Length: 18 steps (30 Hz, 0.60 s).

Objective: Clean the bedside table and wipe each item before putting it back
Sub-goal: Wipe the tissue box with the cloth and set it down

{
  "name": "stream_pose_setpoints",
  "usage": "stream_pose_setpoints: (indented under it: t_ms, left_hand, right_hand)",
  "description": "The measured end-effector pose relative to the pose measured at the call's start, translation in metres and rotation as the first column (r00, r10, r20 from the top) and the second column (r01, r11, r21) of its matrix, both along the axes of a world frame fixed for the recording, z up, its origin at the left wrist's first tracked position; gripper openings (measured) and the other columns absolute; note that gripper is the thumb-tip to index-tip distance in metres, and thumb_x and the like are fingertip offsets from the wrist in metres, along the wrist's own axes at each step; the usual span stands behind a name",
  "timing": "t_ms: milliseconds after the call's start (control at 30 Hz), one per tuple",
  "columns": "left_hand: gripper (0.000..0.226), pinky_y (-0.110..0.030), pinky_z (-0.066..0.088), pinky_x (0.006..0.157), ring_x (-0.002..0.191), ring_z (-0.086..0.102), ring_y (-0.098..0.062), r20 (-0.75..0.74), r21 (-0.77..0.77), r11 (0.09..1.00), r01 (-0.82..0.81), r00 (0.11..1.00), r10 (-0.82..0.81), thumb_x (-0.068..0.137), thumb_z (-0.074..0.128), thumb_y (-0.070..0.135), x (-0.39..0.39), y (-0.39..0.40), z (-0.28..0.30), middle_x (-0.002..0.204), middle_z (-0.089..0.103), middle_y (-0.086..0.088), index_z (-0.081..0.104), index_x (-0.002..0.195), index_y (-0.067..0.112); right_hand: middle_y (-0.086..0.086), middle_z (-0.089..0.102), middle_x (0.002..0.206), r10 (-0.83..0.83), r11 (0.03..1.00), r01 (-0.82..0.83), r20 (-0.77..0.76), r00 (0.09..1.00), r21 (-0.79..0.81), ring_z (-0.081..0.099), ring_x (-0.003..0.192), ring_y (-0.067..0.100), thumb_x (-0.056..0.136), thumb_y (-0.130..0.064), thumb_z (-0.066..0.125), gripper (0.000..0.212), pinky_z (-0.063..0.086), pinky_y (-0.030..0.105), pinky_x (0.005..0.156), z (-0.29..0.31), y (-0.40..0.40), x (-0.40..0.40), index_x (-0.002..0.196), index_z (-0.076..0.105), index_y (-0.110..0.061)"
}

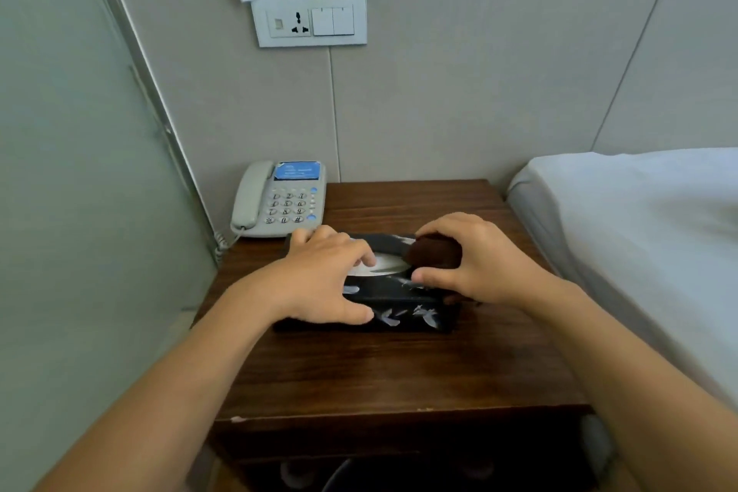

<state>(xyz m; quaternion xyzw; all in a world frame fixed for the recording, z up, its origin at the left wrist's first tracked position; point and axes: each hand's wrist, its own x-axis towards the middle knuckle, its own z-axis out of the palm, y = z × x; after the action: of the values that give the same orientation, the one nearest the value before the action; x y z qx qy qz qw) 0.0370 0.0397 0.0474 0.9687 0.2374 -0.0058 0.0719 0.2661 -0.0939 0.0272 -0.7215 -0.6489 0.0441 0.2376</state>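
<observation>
Left hand (319, 278) lies flat, fingers spread, on the black tissue box (403, 318) to steady it, while right hand (473, 262) grips a brown cloth (433, 252) wiping its top, on the bedside table (399, 371).

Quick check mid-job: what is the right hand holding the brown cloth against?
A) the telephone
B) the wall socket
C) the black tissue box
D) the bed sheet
C: the right hand grips the brown cloth on top of the black tissue box, which the left hand steadies.

Hotel bedroom: bed (639, 220), bedside table (399, 371), telephone (279, 200).
</observation>
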Motion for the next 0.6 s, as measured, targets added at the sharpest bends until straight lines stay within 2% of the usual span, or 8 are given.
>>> stream_pose_setpoints:
  t_ms: [67, 133, 200, 300, 400, 533, 600]
  left_hand:
    - [0.059, -0.036, 0.025, 0.099, 0.119, 0.033, -0.010, 0.069, -0.016, 1.000, 0.004, 0.998, -0.003, 0.086, 0.065, 0.068, 0.013, -0.007, -0.001, 0.125, 0.050, 0.015, 0.049, 0.135, 0.040]
    - [0.056, -0.037, 0.025, 0.101, 0.116, 0.037, -0.009, 0.126, -0.001, 1.000, -0.008, 0.992, 0.008, 0.084, 0.061, 0.075, 0.021, -0.010, -0.008, 0.118, 0.052, 0.017, 0.054, 0.128, 0.040]
    - [0.056, -0.039, 0.025, 0.104, 0.113, 0.042, -0.009, 0.191, 0.036, 0.999, -0.025, 0.981, 0.018, 0.080, 0.059, 0.080, 0.025, -0.013, -0.018, 0.112, 0.054, 0.019, 0.058, 0.119, 0.041]
    - [0.056, -0.037, 0.023, 0.102, 0.111, 0.044, -0.006, 0.280, 0.004, 0.998, -0.064, 0.958, 0.061, 0.076, 0.064, 0.081, 0.025, -0.017, -0.028, 0.105, 0.055, 0.022, 0.061, 0.115, 0.042]
    - [0.060, -0.036, 0.022, 0.103, 0.112, 0.043, -0.004, 0.299, -0.004, 0.997, -0.082, 0.951, 0.080, 0.073, 0.068, 0.079, 0.017, -0.013, -0.026, 0.104, 0.055, 0.025, 0.058, 0.120, 0.043]
    - [0.060, -0.035, 0.022, 0.102, 0.111, 0.038, -0.001, 0.296, -0.075, 0.993, -0.091, 0.949, 0.110, 0.071, 0.073, 0.076, 0.007, -0.005, -0.022, 0.100, 0.053, 0.028, 0.058, 0.120, 0.045]
    - [0.053, -0.037, 0.023, 0.101, 0.110, 0.037, -0.002, 0.297, -0.090, 0.993, -0.082, 0.949, 0.105, 0.071, 0.072, 0.076, 0.006, -0.004, -0.022, 0.098, 0.054, 0.027, 0.060, 0.113, 0.044]
  right_hand:
    - [-0.008, 0.059, 0.122, 0.031, 1.000, -0.031, 0.005, 1.000, 0.004, 0.052, 0.117, 0.012, 0.088, -0.072, 0.059, 0.058, 0.047, 0.032, 0.099, -0.008, -0.006, 0.000, 0.137, 0.057, -0.041]
    - [-0.007, 0.057, 0.120, 0.028, 0.998, -0.027, -0.021, 0.999, 0.050, 0.051, 0.114, 0.013, 0.097, -0.063, 0.053, 0.048, 0.046, 0.030, 0.095, -0.019, -0.011, -0.007, 0.140, 0.054, -0.042]
    - [-0.008, 0.055, 0.119, 0.013, 0.996, -0.012, -0.012, 1.000, 0.092, 0.051, 0.110, 0.014, 0.098, -0.049, 0.058, 0.042, 0.045, 0.029, 0.094, -0.023, -0.011, -0.010, 0.139, 0.056, -0.040]
    - [-0.011, 0.062, 0.118, -0.005, 0.997, 0.009, -0.046, 0.999, 0.080, 0.057, 0.108, 0.007, 0.093, -0.037, 0.068, 0.042, 0.052, 0.032, 0.095, -0.009, -0.007, 0.001, 0.133, 0.058, -0.031]
    - [-0.013, 0.064, 0.113, 0.000, 0.999, 0.001, -0.036, 0.999, 0.041, 0.060, 0.103, 0.003, 0.089, -0.037, 0.072, 0.039, 0.054, 0.031, 0.092, 0.005, -0.008, 0.006, 0.126, 0.062, -0.034]
    - [-0.013, 0.058, 0.109, 0.149, 0.989, -0.149, 0.012, 0.989, 0.001, 0.057, 0.099, 0.003, 0.087, -0.039, 0.074, 0.043, 0.050, 0.019, 0.084, 0.009, -0.004, -0.021, 0.128, 0.064, -0.035]
    - [-0.011, 0.055, 0.106, 0.206, 0.979, -0.205, 0.055, 0.977, -0.022, 0.053, 0.097, 0.005, 0.089, -0.041, 0.072, 0.044, 0.048, 0.019, 0.082, 0.010, 0.005, -0.034, 0.132, 0.063, -0.033]
